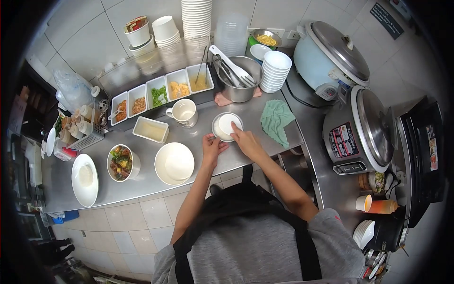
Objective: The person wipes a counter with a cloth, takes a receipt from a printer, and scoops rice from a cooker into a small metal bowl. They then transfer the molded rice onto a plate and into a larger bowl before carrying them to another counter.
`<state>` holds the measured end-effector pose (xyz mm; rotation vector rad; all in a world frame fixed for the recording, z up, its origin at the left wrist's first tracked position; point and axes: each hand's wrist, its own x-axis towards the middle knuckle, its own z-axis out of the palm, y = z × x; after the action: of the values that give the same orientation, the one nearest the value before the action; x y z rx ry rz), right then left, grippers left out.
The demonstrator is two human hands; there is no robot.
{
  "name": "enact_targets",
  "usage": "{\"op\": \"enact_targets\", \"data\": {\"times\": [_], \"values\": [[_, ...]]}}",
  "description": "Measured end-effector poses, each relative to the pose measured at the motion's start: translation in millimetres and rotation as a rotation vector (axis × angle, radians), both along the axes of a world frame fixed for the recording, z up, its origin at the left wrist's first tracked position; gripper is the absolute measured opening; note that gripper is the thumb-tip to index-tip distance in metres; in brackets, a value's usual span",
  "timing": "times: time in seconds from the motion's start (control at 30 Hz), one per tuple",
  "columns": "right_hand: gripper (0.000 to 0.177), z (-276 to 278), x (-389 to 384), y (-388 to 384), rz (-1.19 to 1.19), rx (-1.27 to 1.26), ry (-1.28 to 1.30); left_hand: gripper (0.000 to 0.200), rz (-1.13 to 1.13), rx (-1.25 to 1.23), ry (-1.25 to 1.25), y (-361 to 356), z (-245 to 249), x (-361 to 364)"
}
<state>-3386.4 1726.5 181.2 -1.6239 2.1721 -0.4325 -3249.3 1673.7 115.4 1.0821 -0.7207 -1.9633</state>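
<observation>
A small round white container (226, 125) stands on the steel counter (142, 182) in front of me. My right hand (246, 142) rests its fingers on the container's top, pressing on its lid. My left hand (213, 146) touches the container's lower left side with fingers apart. An empty white bowl (174, 163) sits just left of my left hand. A white mug (184, 111) stands behind it.
A paper cup of mixed food (121, 162), a white plate (85, 179) and a rectangular tub (151, 129) lie to the left. Topping trays (158, 94), a steel pot with utensils (239, 75), stacked bowls (275, 70), a green cloth (276, 119) and two rice cookers (360, 130) ring the counter.
</observation>
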Motion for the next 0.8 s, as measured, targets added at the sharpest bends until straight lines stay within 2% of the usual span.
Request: {"op": "enact_targets", "data": {"times": [0.1, 0.17, 0.2, 0.23, 0.3, 0.37, 0.4, 0.47, 0.5, 0.63, 0.73, 0.8], "values": [[0.045, -4, -4, -7, 0.033, -0.005, -0.012, 0.028, 0.014, -0.013, -0.013, -2, -5, -1], [0.048, -43, -24, -26, 0.255, -0.285, -0.158, 0.028, 0.052, -0.036, -0.008, -5, -9, -1], [0.05, -26, -26, -33, 0.371, -0.427, -0.224, 0.029, 0.095, -0.035, 0.006, -6, -13, -4], [0.05, -4, -39, -34, 0.261, 0.039, -0.521, 0.029, 0.141, -0.03, 0.018, -4, -17, -5], [0.047, 16, -46, -30, -0.013, 0.194, -0.83, 0.03, 0.054, 0.036, 0.148, 16, -9, -4], [0.048, 14, -49, -21, -0.051, 0.09, -0.783, 0.033, 0.005, 0.148, 0.21, 40, 13, -1], [0.048, 13, -50, -16, -0.07, 0.039, -0.757, 0.032, 0.031, 0.119, 0.178, 40, 10, 1], [0.05, -41, -55, -8, 0.168, -0.375, -0.332, 0.031, 0.075, 0.065, 0.115, 35, 2, 8], [0.047, -39, -39, -3, 0.228, -0.524, -0.249, 0.028, 0.088, 0.034, 0.086, 27, -2, 9], [0.045, -9, 3, -5, 0.041, -0.09, -0.073, 0.023, 0.019, -0.04, -0.047, 12, -7, 10], [0.047, -5, 8, -10, 0.07, -0.02, 0.073, 0.02, 0.022, -0.028, -0.121, 11, -1, 5], [0.047, -3, 3, -12, 0.129, 0.013, 0.032, 0.02, 0.015, -0.044, -0.17, 10, -1, 6]]}}
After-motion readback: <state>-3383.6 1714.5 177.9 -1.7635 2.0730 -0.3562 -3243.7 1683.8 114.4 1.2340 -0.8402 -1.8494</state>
